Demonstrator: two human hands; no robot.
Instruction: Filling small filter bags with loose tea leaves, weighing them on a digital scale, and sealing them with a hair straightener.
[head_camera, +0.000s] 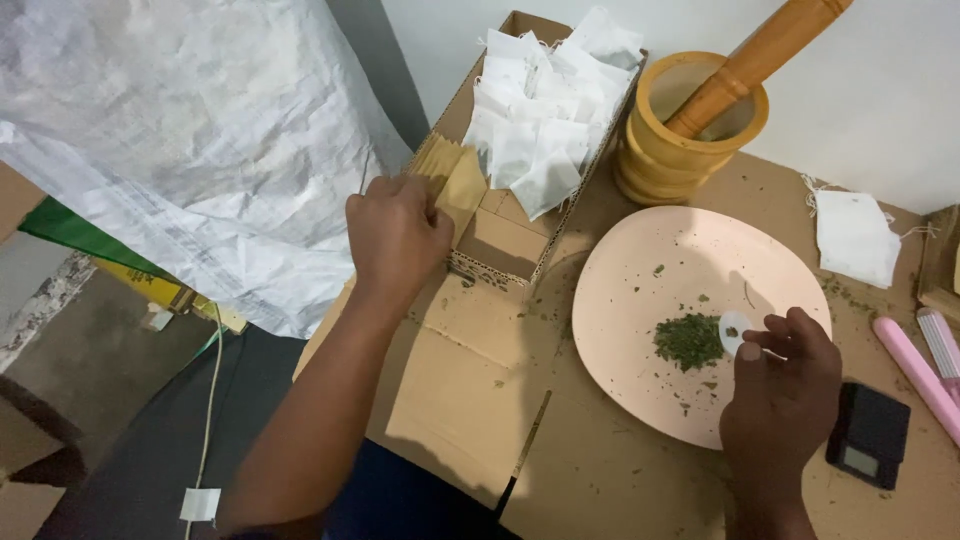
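My left hand (397, 237) is closed on a tan paper sachet (452, 178) at the near end of an open cardboard box (503, 243) that holds several white filter bags (543, 105). My right hand (782, 388) pinches a small white spoon (736, 331) whose bowl rests beside a little heap of dried green herb (689, 340) on a pale pink plate (630, 290). Crumbs of herb are scattered over the plate and the cardboard sheet (470, 390) beneath it.
A yellow wooden mortar (688, 140) with a pestle (757, 58) stands behind the plate. A white filter bag (855, 238) lies at right, with a pink tool (918, 372) and a small black scale (870, 435) nearer. A large white woven sack (190, 130) fills the left.
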